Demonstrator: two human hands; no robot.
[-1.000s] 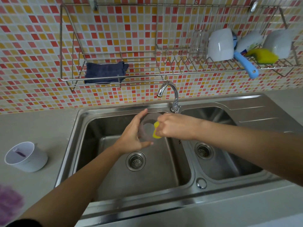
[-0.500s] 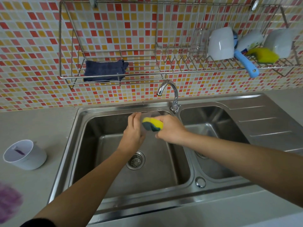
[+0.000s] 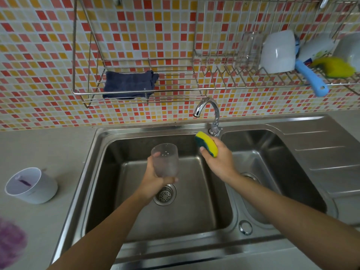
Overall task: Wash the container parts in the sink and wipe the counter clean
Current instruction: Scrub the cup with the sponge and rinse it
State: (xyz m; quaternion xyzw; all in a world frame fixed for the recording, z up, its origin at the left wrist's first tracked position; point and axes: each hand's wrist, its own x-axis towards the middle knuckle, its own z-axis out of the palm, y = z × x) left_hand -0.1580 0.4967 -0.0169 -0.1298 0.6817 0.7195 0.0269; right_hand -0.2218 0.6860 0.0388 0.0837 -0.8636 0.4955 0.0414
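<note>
Over the left sink basin [image 3: 136, 217], my left hand [image 3: 153, 182] grips a clear plastic container part [image 3: 165, 160] from below, its perforated end tilted up and away. My right hand [image 3: 218, 160] holds a yellow and green sponge [image 3: 206, 144] just below the tap [image 3: 209, 112], a hand's width to the right of the container. A white cup-shaped container part [image 3: 31, 185] with a purple smear inside lies on the grey counter [image 3: 48, 145] at the left. A purple stain [image 3: 10, 244] marks the counter's near left corner.
A wall rack holds a folded dark blue cloth [image 3: 129, 84] on the left, and white cups [image 3: 278, 52], a blue-handled brush [image 3: 311, 78] and a second yellow sponge [image 3: 335, 67] on the right. The right basin [image 3: 272, 164] and ribbed drainboard [image 3: 327, 156] lie to the right.
My hands have separated: the right hand pulled the sponge off the container and moved right toward the tap, while the left hand lowered and turned the container upward.
</note>
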